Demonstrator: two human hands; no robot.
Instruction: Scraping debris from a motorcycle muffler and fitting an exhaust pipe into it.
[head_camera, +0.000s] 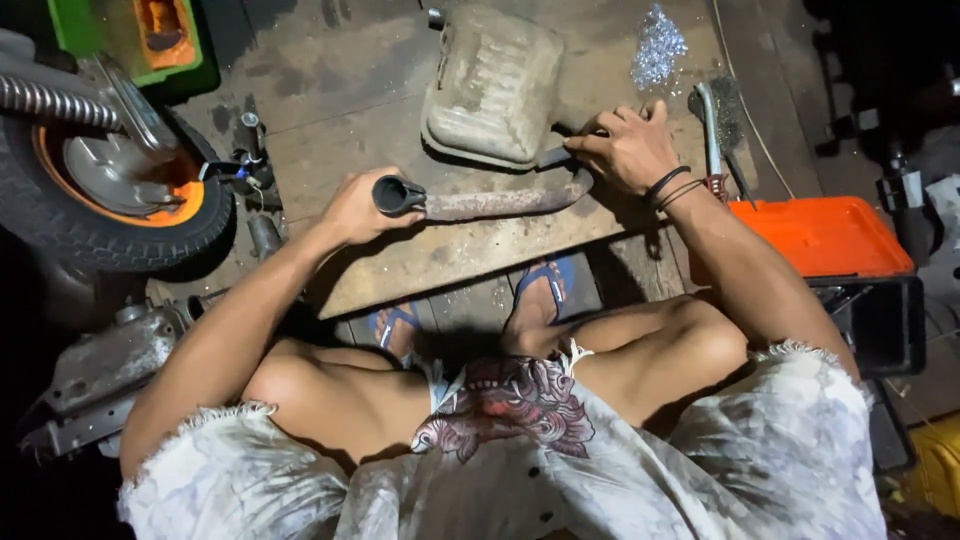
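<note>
A rusty curved exhaust pipe lies across a wooden board in front of me. My left hand grips its black open end. My right hand holds the other end, where the pipe meets a dirty, dented metal muffler box resting on the board. Black bands circle my right wrist. My knees and sandalled feet are just below the board's near edge.
A small wheel with an orange rim stands at the left beside a grey metal engine part. An orange lidded case sits at the right. A wire brush and shiny metal shavings lie behind my right hand.
</note>
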